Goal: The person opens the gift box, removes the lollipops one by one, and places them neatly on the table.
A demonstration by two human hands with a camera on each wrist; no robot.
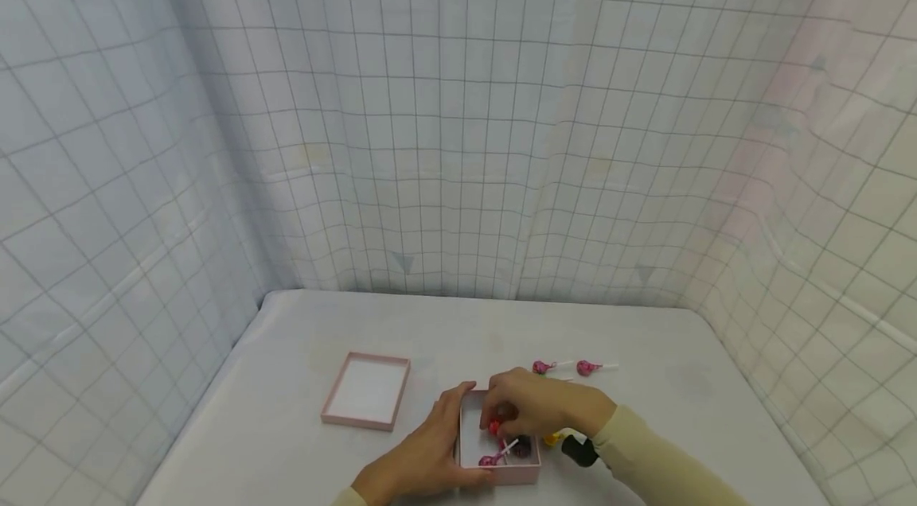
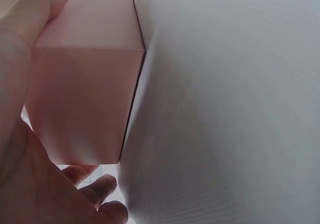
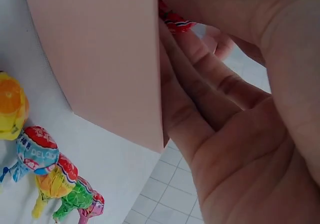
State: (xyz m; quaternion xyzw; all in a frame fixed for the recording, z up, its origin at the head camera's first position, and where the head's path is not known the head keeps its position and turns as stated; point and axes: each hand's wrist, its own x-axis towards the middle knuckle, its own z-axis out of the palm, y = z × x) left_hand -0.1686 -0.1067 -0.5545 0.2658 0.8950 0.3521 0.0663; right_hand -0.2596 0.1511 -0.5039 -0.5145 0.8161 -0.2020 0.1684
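Right hand (image 1: pixel 533 402), head view: reaching into a pale pink, open-topped rectangular box (image 1: pixel 516 476), its bent thumb and fingers pinching a red-wrapped ball lollipop (image 1: pixel 494 427) within the walls. Left hand (image 1: pixel 433 450): spread along the box's left side, gripping it with the thumb across the near wall and the fingers at the far left corner. Inside the box, nearer the front, are a pink-wrapped lollipop with a white stick (image 1: pixel 489 460) and a dark-wrapped lollipop (image 1: pixel 521 449). Two pink-wrapped lollipops (image 1: pixel 586 367) lie on the white tabletop (image 1: pixel 659 355) beyond the right forearm; a shallow pink-rimmed lid with a white interior (image 1: pixel 367 391) lies to the left, well apart from the box. White grid-patterned curtains (image 1: pixel 458 132) surround the table.

Left wrist view: the thumb presses one wall of the box, the palm lies along the adjoining wall, and curved fingertips show past its far edge.

Right wrist view: the thumb rests on the red wrapper, fingers extending behind the box wall. Outside, a line of lollipops in yellow, blue, green and pink wrappers (image 3: pixel 37 149) lies near the box, overlapping in view.
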